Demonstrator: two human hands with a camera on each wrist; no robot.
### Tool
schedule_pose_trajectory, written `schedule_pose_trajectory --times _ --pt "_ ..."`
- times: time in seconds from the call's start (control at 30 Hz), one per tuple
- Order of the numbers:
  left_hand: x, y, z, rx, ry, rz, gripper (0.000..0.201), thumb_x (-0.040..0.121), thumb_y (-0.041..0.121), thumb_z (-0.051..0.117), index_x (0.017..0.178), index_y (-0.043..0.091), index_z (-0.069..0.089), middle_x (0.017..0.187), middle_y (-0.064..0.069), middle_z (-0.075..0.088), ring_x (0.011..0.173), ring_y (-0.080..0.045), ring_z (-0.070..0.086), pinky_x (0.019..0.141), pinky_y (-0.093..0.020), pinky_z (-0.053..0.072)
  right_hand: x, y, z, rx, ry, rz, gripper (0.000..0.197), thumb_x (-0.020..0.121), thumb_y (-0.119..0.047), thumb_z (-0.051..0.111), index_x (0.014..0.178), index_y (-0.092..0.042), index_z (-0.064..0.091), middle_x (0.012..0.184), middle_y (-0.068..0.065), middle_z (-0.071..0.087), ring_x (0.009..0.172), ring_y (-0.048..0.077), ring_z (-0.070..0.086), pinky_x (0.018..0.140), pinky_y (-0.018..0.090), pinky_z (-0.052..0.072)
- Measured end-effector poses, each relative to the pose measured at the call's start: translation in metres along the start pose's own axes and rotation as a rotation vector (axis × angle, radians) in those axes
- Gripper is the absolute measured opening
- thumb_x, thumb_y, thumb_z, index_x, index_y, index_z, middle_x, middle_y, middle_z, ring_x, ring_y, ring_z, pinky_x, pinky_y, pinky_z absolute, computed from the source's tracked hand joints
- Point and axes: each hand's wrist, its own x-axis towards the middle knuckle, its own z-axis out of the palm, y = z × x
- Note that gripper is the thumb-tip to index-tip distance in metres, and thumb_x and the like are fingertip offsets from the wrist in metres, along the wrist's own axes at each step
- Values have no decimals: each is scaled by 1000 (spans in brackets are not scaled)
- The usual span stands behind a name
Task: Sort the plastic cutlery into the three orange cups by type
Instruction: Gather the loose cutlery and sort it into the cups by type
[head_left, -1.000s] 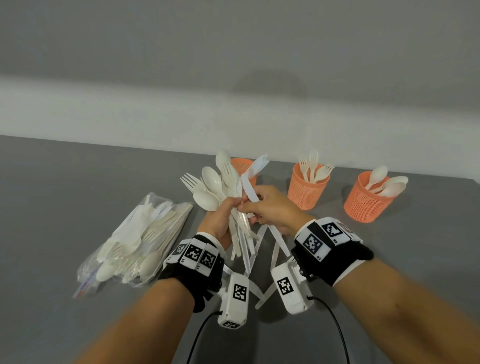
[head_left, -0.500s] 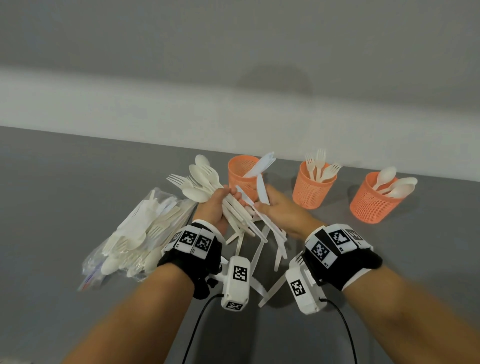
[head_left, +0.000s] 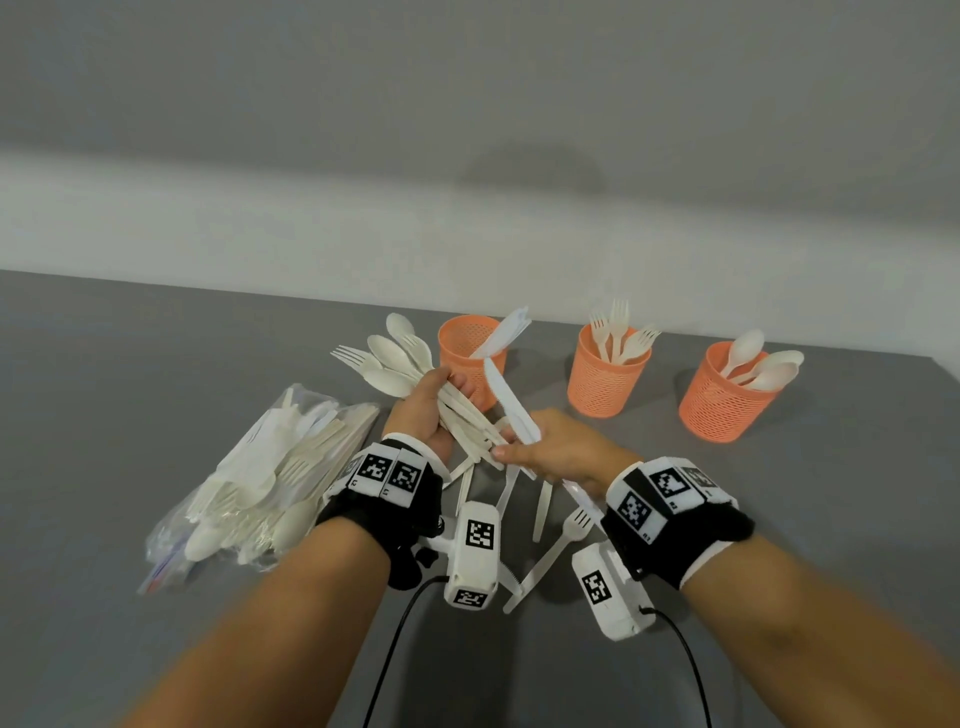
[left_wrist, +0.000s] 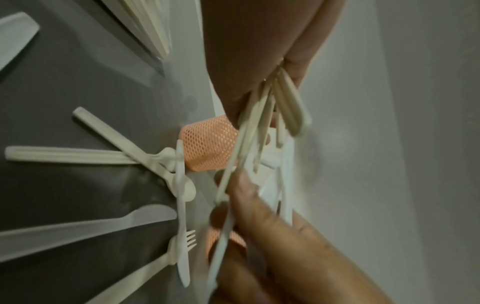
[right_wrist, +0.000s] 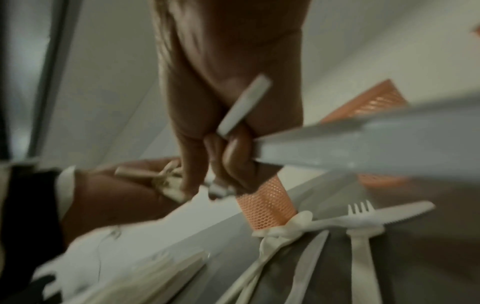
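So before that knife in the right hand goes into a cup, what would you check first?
1. Right hand grips the white knife: ok.
2. Only one piece in that hand: cannot tell; the right wrist view hints at a second white handle.
3. Knife cup, leftmost of the three, already holds knives and has room: ok.
4. Fork cup and spoon cup hold only their own kind: ok.
5. Left hand grips the mixed bundle of spoons and forks: ok.
6. Path to the knife cup: not ok, the bundle sits just in front of it.
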Motion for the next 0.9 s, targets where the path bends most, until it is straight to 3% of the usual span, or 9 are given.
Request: schedule_pose_trajectory --times 0.1,0.17,0.27,0.37,0.53,0.63,0.7,0.77,0.9 --pt "4 5 0 -33 15 26 26 95 17 48 74 4 54 68 -7 61 55 -14 64 52 -23 56 -6 9 -13 -23 -131 113 17 86 -11 65 102 -6 63 49 -7 50 35 1 39 39 15 32" --pt "10 10 -4 -58 44 58 22 95 16 48 78 4 54 67 -6 63 62 -13 66 61 -27 56 -12 17 -24 -141 -218 150 1 86 -16 64 86 -16 64 56 -5 51 36 1 41 40 16 35" --pt "17 17 -11 -97 98 114 20 95 14 48 77 6 52 54 -1 61 53 -11 65 58 -28 57 -14 30 -38 -191 -262 217 24 90 -34 57 72 -20 51 52 -5 47 36 5 37 37 18 32" --pt "18 22 -14 -106 113 153 27 94 12 47 67 10 45 38 3 45 36 -9 51 52 -26 53 -13 31 -47 -103 -223 202 29 95 -35 47 73 -17 47 55 -4 41 42 6 32 41 16 29" --pt "5 16 -15 93 -63 106 33 97 16 42 64 12 43 40 5 46 39 -7 48 58 -21 48 17 -21 -56 -19 51 -101 27 99 -29 38 81 -18 54 55 -3 48 51 12 45 62 24 43" --pt "-5 13 -15 263 -191 14 35 97 21 40 64 12 43 43 4 48 40 -6 49 55 -18 45 48 -62 -52 251 307 -278 19 100 -26 37 90 -19 51 60 -2 47 52 12 45 55 22 44" --pt "-10 14 -17 313 -203 11 33 95 20 45 63 11 47 44 4 49 39 -6 49 53 -19 46 72 -81 -47 346 519 -377 18 100 -26 36 89 -18 47 61 -2 41 52 10 41 51 19 41" --pt "-12 16 -21 333 -195 28 30 94 18 49 64 11 51 45 4 51 39 -7 50 52 -22 47 96 -91 -42 391 684 -444 19 100 -28 35 88 -15 44 62 -3 37 54 11 38 54 25 39" --pt "-10 24 -29 358 -193 90 21 92 14 52 71 11 54 52 3 53 42 -7 50 55 -24 47 128 -91 -28 390 808 -484 20 101 -31 32 95 -15 40 63 -4 35 56 12 37 60 30 40"
